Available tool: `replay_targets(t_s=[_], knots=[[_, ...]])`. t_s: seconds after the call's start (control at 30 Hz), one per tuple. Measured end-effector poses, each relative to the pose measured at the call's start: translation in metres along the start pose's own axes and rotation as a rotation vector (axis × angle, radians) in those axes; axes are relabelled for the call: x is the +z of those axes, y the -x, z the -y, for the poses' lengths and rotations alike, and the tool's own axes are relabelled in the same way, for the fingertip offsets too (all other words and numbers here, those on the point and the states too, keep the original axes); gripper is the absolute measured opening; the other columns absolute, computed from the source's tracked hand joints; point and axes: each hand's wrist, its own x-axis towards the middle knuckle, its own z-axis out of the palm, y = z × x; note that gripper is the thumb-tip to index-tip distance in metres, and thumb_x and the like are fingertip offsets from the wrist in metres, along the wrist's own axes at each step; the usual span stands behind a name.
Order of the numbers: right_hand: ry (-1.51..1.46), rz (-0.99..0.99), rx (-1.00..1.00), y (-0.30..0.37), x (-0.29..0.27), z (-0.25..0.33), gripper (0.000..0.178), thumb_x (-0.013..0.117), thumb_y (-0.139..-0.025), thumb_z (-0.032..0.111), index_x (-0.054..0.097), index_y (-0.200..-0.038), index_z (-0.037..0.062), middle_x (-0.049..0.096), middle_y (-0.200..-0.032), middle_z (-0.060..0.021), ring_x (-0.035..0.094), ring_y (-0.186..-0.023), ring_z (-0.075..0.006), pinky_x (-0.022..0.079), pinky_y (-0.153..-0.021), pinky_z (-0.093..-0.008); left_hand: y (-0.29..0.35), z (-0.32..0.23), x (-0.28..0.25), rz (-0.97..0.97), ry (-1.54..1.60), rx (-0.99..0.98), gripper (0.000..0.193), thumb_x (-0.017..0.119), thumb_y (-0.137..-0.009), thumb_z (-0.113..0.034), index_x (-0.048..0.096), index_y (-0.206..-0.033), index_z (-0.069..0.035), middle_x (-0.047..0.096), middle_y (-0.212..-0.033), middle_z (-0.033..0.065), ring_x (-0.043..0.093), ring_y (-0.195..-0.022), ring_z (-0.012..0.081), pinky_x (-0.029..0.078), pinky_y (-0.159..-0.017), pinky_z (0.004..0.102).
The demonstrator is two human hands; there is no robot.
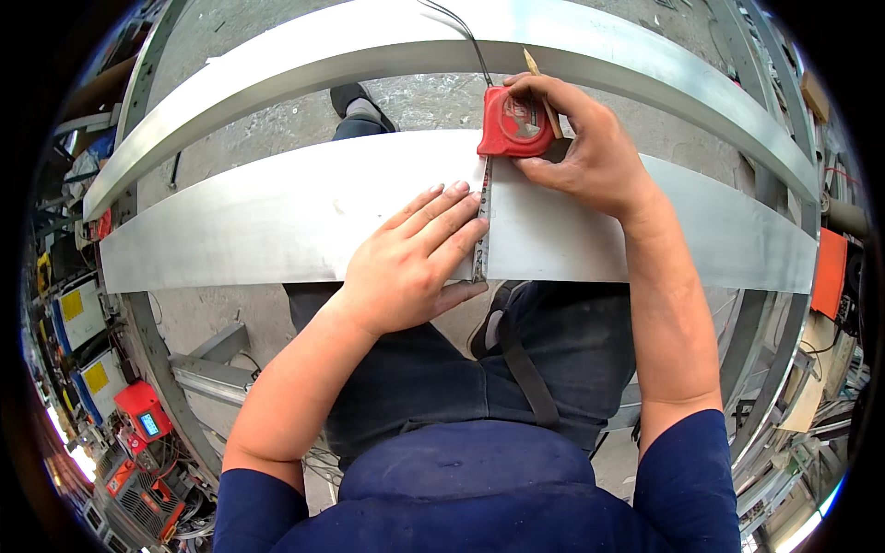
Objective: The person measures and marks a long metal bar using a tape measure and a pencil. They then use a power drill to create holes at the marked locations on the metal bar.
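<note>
A red tape measure is gripped in my right hand, its case at the far edge of a flat silver metal bar. A pencil is tucked in the same hand, its pointed end sticking out past the fingers. The pulled-out blade runs across the bar toward me, down to its near edge. My left hand lies flat on the metal with its fingers stretched out, their tips beside or touching the blade. A dark wrist cord trails from the case over a second bar.
Beyond lies the second metal bar, parallel to the first. Upright frame posts stand at both sides. At the left are a red device with a small screen and other equipment; metal offcuts crowd the right.
</note>
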Motion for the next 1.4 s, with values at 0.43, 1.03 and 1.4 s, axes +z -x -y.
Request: replay_targets(t_s=[0.43,1.03,1.4], knots=[[-0.032,-0.279,-0.009,0.022,-0.01,0.016,0.058,0.085,-0.086,0.017,0.061,-0.137,0.0052,0.071,-0.129,-0.0132,0.068,-0.119,-0.023,0.053,-0.103,-0.0343,-0.001,0.001,0.0,-0.047,0.017,-0.037,0.065,0.092,-0.069,-0.032,0.067,-0.123,-0.006,0.062,-0.143,0.0165,0.058,-0.137,0.0352,0.047,-0.116,0.0465],[-0.252,-0.097,0.357,0.063,0.03,0.06,0.009,0.073,-0.085,0.004,0.074,-0.092,-0.0009,0.074,-0.082,-0.0096,0.07,-0.072,-0.0141,0.054,-0.066,-0.0276,0.001,0.002,0.001,-0.061,0.088,-0.034,0.066,0.091,-0.071,-0.029,0.066,-0.126,-0.005,0.061,-0.144,0.0158,0.057,-0.138,0.0339,0.046,-0.117,0.0468],[-0.15,-0.12,0.303,0.065,0.041,0.058,0.01,0.074,-0.082,0.003,0.074,-0.092,0.001,0.073,-0.083,-0.013,0.073,-0.073,-0.0228,0.056,-0.068,-0.0312,0.005,0.005,0.006,-0.071,0.081,-0.024,0.066,0.091,-0.07,-0.031,0.067,-0.126,-0.004,0.061,-0.144,0.0167,0.056,-0.138,0.0343,0.046,-0.117,0.0467]])
